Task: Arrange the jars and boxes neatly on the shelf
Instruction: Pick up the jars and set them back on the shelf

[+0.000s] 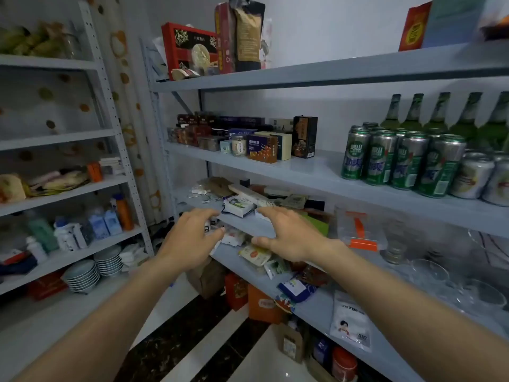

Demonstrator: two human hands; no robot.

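Observation:
Both my hands reach toward the grey metal shelf in front of me. My left hand and my right hand are open, fingers spread, holding nothing. Between them, just beyond the fingertips, a small white and green box lies on the cluttered third shelf board. One level up stand a small clear jar, an orange and blue box, a cream box and a tall black box, with several dark boxes behind them at the left.
Green cans and green bottles fill the right of the jar shelf. Red boxes stand on the top board. Packets, an orange-lidded clear box and glassware lie lower down. A second rack with stacked plates is at the left.

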